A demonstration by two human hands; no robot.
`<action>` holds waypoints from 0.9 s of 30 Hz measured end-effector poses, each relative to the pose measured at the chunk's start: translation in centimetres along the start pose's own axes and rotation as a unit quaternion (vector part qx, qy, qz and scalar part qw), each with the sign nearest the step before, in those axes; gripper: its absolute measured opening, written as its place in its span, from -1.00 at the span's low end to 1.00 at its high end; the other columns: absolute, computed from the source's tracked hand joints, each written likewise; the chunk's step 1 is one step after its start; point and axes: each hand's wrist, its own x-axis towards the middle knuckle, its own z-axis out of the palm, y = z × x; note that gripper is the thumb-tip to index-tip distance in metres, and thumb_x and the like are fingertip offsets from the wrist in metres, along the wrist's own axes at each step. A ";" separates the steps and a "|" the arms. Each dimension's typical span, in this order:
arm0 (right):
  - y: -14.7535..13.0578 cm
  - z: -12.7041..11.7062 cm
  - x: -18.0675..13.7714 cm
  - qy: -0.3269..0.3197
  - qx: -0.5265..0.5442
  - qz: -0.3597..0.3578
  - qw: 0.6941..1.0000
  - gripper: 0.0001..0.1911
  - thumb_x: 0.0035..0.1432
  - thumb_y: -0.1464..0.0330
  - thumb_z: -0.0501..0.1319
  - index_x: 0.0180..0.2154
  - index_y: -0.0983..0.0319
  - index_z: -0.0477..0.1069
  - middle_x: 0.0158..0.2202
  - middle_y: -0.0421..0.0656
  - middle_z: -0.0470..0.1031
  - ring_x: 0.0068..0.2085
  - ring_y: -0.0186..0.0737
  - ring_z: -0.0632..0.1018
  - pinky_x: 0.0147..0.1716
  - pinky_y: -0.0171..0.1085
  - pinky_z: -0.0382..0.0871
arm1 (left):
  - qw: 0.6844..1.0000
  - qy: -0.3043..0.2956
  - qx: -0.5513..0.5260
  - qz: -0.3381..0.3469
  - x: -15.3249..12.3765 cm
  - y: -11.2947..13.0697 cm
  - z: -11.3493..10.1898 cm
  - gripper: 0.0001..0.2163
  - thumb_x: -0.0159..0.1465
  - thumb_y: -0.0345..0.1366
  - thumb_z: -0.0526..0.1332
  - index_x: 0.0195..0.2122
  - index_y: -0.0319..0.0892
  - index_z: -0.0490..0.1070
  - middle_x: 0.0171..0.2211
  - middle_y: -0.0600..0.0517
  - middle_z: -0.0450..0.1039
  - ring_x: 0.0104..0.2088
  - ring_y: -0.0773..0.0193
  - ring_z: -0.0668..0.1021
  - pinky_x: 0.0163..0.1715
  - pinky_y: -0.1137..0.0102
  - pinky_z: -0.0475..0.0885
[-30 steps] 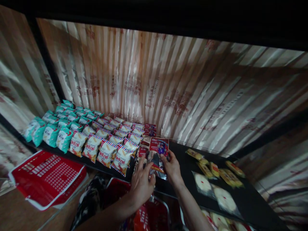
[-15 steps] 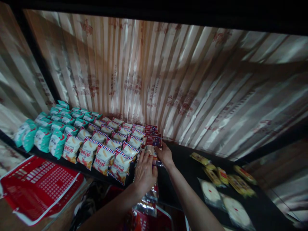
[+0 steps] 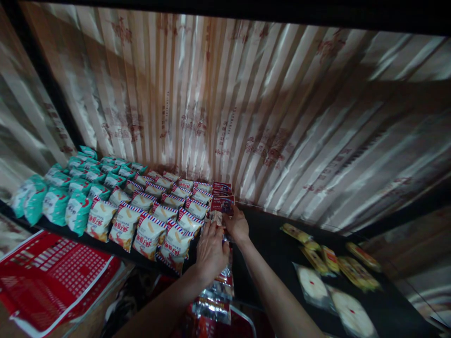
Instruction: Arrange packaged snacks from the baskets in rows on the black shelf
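Observation:
A column of dark red snack packets (image 3: 222, 205) lies on the black shelf, right of the white chip bags. My right hand (image 3: 237, 225) is closed at the right edge of the nearer packet, with the thumb over its front. My left hand (image 3: 212, 249) lies over the lower part of the same column, its fingers stretched forward and flat. Below the left hand, a strip of shiny silver and red packets (image 3: 214, 300) runs down past the shelf's front edge. My hands hide the middle of the column.
White chip bags (image 3: 150, 234) stand in rows to the left, with teal bags (image 3: 56, 205) beyond them. Yellow packs (image 3: 357, 272) and round white flat packs (image 3: 352, 312) lie at right. A red basket (image 3: 52, 277) is below left. Striped sheeting (image 3: 225, 94) hangs behind.
The view has shifted slightly. My right hand has moved a little down and left along the packet. My left hand stays about where it was.

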 end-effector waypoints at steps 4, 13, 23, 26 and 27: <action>0.2 0.2 -0.1 -0.018 -0.045 -0.011 0.999 -0.51 0.07 0.28 0.06 0.05 0.24 0.31 -0.11 0.01 0.47 -0.06 -0.02 0.46 -0.05 -0.13 0.25 | 1.000 -0.012 0.014 -0.005 0.2 -0.1 -0.1 -0.55 0.18 -0.34 0.05 0.11 -0.34 0.25 0.19 -0.17 0.17 0.24 0.02 0.13 0.22 0.14 0.07; 1.2 1.1 0.5 0.032 -0.089 -0.111 0.989 -0.58 0.10 0.28 0.07 -0.03 0.27 0.40 0.12 0.02 0.31 0.20 -0.01 0.18 0.12 -0.05 0.07 | 1.000 -0.002 0.011 -0.011 0.5 -0.2 -0.2 -0.60 0.18 -0.35 0.05 0.05 -0.31 0.32 0.17 -0.19 0.20 0.22 -0.01 0.17 0.19 0.10 0.11; 1.5 2.7 1.6 -0.011 -0.028 -0.137 0.990 -0.63 0.11 0.27 0.10 -0.05 0.23 0.43 0.10 -0.04 0.34 0.17 -0.11 0.27 0.15 -0.13 0.10 | 0.999 0.016 0.029 -0.005 0.5 -0.5 0.2 -0.61 0.18 -0.33 0.06 0.03 -0.28 0.33 0.13 -0.16 0.26 0.17 0.03 0.26 0.18 0.14 0.15; 1.4 2.2 1.3 0.001 -0.011 -0.141 0.990 -0.64 0.12 0.27 0.09 -0.08 0.25 0.44 0.05 -0.04 0.39 0.16 -0.14 0.27 0.18 -0.12 0.06 | 1.000 0.011 0.026 -0.004 0.5 -0.5 0.0 -0.62 0.18 -0.34 0.06 0.01 -0.33 0.34 0.13 -0.20 0.24 0.18 0.01 0.24 0.18 0.15 0.14; 1.4 1.9 1.0 0.007 0.002 -0.141 0.990 -0.64 0.12 0.27 0.08 -0.09 0.26 0.45 0.04 -0.03 0.39 0.16 -0.14 0.27 0.18 -0.12 0.06 | 1.000 0.011 0.022 -0.003 0.4 -0.5 0.0 -0.63 0.17 -0.35 0.06 0.00 -0.33 0.35 0.13 -0.21 0.24 0.18 0.01 0.23 0.19 0.15 0.13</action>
